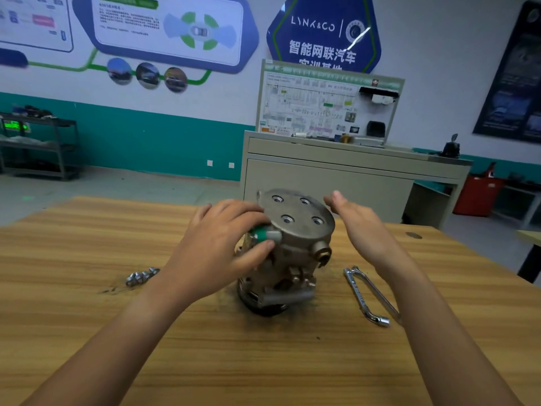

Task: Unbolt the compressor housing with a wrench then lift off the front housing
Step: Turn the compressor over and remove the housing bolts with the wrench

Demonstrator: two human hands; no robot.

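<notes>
Your compressor (288, 265) stands on end mid-way across the wooden table (263, 361), and the four holes in its top housing (301, 213) look empty. So I'd call the unbolting done: loose bolts (142, 276) heaped to its left, wrench (369, 294) lying on its right. Your left hand (222, 247) is wrapped on the housing's edge by the green-capped port (260, 233), your right hand (360, 227) is flat and relaxed just beside the rim, holding nothing, and the lift-off itself remains, since the housing looks seated.

Compressor (301, 221) flank behind left hand (218, 247)
</notes>
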